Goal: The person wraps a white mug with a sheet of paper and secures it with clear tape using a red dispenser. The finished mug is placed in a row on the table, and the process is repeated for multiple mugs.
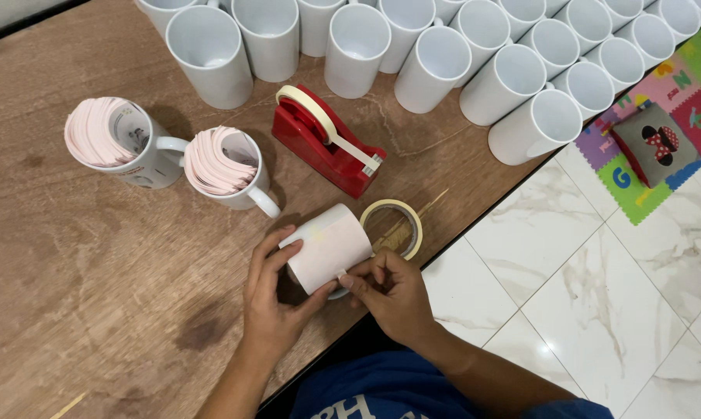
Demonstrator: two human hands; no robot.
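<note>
Two hands are wrapped around one paper-covered mug (329, 247) at the worktop (94, 310) edge: it is gripped by the left hand (277, 299) while the paper is pinched flat by the right hand (393, 295). A tape dispenser (327, 140) and a tape roll (393, 226) are kept just beside.

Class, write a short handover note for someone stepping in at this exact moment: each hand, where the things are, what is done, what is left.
Left hand: cradles the paper-wrapped mug from the left.
Right hand: fingertips press the paper's edge on the mug's near side.
Things: red tape dispenser just behind, loose tape roll beside the mug, two mugs stuffed with pink sheets at left, rows of plain white mugs along the far edge.
Done: paper is around this mug.
Left: no tape visible on the seam; the plain mugs remain unwrapped.
</note>
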